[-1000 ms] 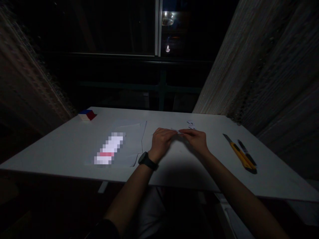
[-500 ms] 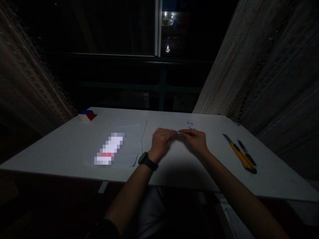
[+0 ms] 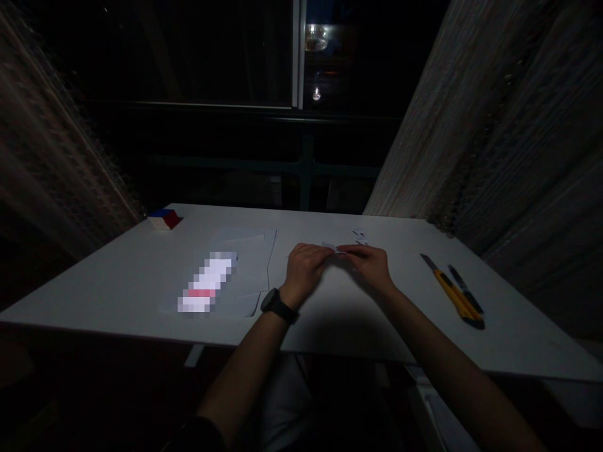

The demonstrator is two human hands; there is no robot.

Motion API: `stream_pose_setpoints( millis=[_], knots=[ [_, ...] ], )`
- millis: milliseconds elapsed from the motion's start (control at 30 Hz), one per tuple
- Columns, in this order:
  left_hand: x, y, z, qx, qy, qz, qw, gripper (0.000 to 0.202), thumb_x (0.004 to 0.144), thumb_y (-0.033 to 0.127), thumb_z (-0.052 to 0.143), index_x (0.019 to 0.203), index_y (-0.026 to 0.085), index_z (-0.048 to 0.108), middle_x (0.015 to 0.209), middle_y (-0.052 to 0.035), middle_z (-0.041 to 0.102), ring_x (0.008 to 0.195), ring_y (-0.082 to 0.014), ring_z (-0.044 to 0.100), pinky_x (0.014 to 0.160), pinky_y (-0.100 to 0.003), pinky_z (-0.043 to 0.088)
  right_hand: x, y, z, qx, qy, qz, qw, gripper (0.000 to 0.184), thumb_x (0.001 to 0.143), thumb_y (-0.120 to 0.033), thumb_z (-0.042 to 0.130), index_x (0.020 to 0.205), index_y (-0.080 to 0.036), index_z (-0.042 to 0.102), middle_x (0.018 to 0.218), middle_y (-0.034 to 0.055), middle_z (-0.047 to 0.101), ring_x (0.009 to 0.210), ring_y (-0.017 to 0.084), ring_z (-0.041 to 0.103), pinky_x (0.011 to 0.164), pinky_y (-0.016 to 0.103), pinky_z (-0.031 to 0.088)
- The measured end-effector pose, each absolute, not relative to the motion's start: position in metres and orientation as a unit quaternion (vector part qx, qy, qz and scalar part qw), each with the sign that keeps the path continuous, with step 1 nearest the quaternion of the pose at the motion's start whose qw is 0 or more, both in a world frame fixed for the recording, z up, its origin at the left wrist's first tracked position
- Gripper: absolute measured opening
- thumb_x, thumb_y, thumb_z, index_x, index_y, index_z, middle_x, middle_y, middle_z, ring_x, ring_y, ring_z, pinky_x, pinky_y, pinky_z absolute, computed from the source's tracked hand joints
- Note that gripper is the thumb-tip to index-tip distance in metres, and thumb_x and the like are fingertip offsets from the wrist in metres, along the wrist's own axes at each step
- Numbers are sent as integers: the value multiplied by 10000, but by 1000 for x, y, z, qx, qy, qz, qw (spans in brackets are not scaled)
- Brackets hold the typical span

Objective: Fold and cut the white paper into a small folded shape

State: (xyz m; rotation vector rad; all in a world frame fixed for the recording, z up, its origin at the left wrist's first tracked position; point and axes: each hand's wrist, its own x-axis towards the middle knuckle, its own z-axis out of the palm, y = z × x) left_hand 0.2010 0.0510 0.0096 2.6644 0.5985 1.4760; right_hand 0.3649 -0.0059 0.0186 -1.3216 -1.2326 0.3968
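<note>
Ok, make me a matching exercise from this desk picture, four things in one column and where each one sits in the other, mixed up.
Things:
1. cube
2. utility knife
3. small paper piece
4. wristwatch

Places:
A. pinched between both hands' fingertips
B. far left corner of the table
C. on the left wrist
D. right side of the table, beside a dark pen

Pairs: 1-B, 2-D, 3-A, 4-C

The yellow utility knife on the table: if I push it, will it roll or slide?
The yellow utility knife lies flat and looks flat-bodied, so it would probably slide, not roll. It seems stiff. Its blade tip appears extended, so grasping mid-body seems safer.
</note>
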Motion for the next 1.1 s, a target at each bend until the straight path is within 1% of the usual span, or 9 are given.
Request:
stream_pose_setpoints(
  millis=[167,233,333,400,533,633,800,933,1100],
  knots=[
    [202,52,9,857,218,468,16,167,794,182,589,938,206,673,884,-37,710,832,-173,631,759,-315,402,369,-4,17,-525,-469,308,640,318,565,-255,744,859,-164,666,897,70,703,758,212,667,686,323,546],
    [201,52,9,856,220,468,20,166,795,186,591,938,207,672,888,-38,710,835,-175,630,760,-317,399,373,-2,15,-509,-407,358,669,302,602,-258,725,873,-164,632,923,78,695,712,203,674,578,295,558],
    [200,52,9,857,216,468,22,177,790,174,595,946,210,669,894,-34,709,842,-177,628,761,-317,395,375,0,13,-542,-341,407,651,209,689,-311,671,769,-132,598,768,96,700,520,165,645,363,215,478],
    [200,52,9,859,211,466,21,166,793,181,591,936,204,672,887,-39,710,838,-179,629,759,-317,394,374,1,13,-560,-326,467,602,277,748,-382,616,715,-110,578,664,110,686,418,140,599,271,179,382],
    [201,50,10,862,187,470,15,151,805,204,577,918,196,677,888,-46,710,828,-182,635,760,-319,402,371,2,15,-506,-290,614,531,363,839,-435,485,769,-90,569,616,106,675,383,112,565,250,158,327],
    [202,49,10,865,166,472,17,156,808,209,568,916,195,680,910,-56,708,852,-184,638,775,-328,415,372,3,14,-452,-264,673,522,278,871,-364,451,844,-107,554,630,71,676,371,84,538,278,147,347],
    [205,50,9,873,157,461,25,154,800,183,559,880,202,689,932,-59,705,902,-199,633,791,-357,432,376,4,12,-462,-268,648,543,129,803,-246,556,744,-134,531,501,-3,596,307,44,440,286,130,303],
    [205,48,10,877,185,443,28,202,763,148,559,910,209,683,980,-42,695,970,-212,606,867,-386,411,376,2,13,-497,-326,559,578,273,707,-297,663,567,-146,484,365,-45,466,290,55,413,291,154,305],
    [203,46,18,846,255,465,52,358,679,152,561,1025,187,649,1054,-44,667,1074,-222,547,958,-387,363,377,2,10,-540,-404,497,546,365,668,-424,683,527,-139,503,367,-4,513,296,81,460,277,168,305]
  ],
)
